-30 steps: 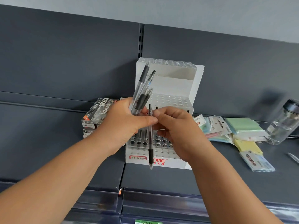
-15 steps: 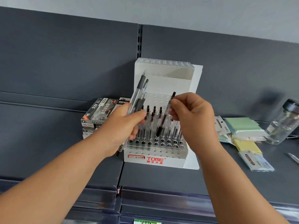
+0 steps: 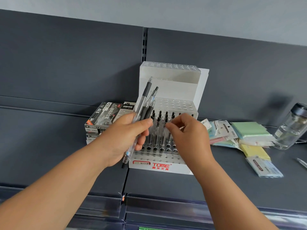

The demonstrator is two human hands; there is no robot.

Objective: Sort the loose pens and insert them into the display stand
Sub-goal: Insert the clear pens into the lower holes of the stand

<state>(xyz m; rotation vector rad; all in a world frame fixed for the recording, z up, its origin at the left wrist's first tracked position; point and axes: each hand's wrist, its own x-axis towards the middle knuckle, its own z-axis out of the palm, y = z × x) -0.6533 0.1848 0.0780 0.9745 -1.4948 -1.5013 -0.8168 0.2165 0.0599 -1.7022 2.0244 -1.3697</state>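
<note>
A white tiered display stand (image 3: 172,90) marked TOME sits on the grey shelf against the back panel. Several clear pens with black caps (image 3: 159,130) stand in its lowest tier; the upper tiers hold none. My left hand (image 3: 123,136) grips a bundle of several clear pens with black grips (image 3: 146,97), tilted up to the right, just left of the stand. My right hand (image 3: 189,138) is over the lowest tier, thumb and forefinger pinching the top of one pen (image 3: 164,125) that stands upright in a hole.
Stacked pen boxes (image 3: 103,117) lie left of the stand. Packs of coloured sticky notes (image 3: 249,130) and a clear bottle (image 3: 292,128) are on the right, with a loose pen (image 3: 302,162) at the right edge. The shelf's front rail (image 3: 166,205) runs below.
My right hand drew one pen from the left hand's bundle, carried it over the stand and lowered it into a hole of the lowest tier. The left hand kept its bundle.
</note>
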